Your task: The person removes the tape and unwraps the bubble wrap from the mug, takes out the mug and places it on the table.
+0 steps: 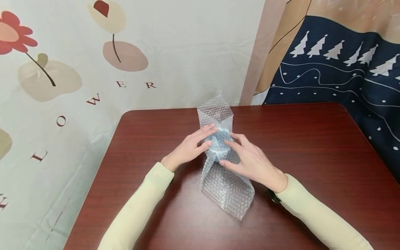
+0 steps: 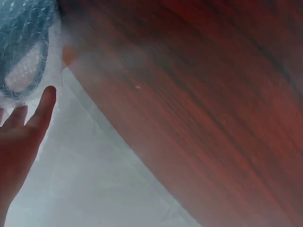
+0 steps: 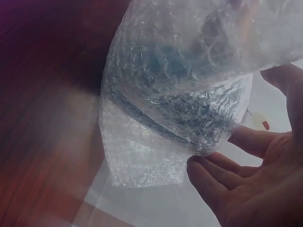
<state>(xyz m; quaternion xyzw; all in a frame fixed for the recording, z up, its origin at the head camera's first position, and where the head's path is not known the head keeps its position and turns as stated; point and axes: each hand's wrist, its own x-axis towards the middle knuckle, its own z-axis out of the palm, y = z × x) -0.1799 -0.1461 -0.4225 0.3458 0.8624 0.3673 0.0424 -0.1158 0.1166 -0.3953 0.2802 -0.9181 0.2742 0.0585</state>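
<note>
A light-blue, rounded object point(image 1: 219, 147) sits inside clear bubble wrap point(image 1: 226, 189) at the middle of the table, its kind blurred by the layers. The sheet's loose ends stretch away toward the wall and back toward the person. My left hand point(image 1: 190, 146) lies along the bundle's left side, fingers nearly straight, fingertips at the wrap. On the opposite side my right hand point(image 1: 254, 161) has its fingers spread and slightly bent, touching the wrap. In the right wrist view, fingertips of the right hand point(image 3: 260, 165) meet the edge of the wrapped bundle point(image 3: 180, 109).
The dark red-brown wooden table point(image 1: 300, 139) has rounded far corners. Behind it hangs a pale cloth point(image 1: 187, 52) with flower prints and letters. A navy cloth point(image 1: 328, 76) with white trees hangs at the right.
</note>
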